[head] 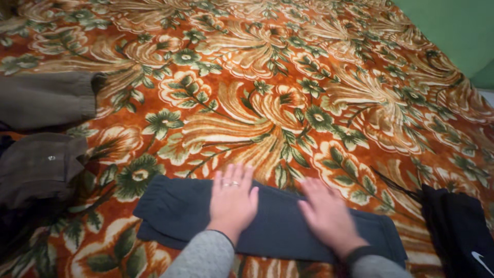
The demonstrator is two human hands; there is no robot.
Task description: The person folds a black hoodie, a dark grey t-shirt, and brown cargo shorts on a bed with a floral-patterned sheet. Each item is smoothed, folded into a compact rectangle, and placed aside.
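Head view: two hands are lying palm down on a folded dark grey garment [272,226], which is spread flat across the near edge of a bed covered by an orange floral blanket [288,87]. The left hand [232,201], wearing a ring, is pressing on the middle of the garment with its fingers [234,177] stretched out, slightly apart and clamped on nothing; a grey sleeve [206,257] is covering its forearm. The right hand [327,213], somewhat blurred, is resting flat on the garment's right half, its fingers extended close together and likewise gripping nothing, with a dark band [363,252] showing at the wrist. A brown garment [46,98] is lying at the bed's left edge, and a darker brown piece with a button [41,164] is lying just nearer along that edge. A black garment [460,231] is sitting at the near right corner, apart from the grey one. A green surface [453,31] is filling the far right corner of the view.
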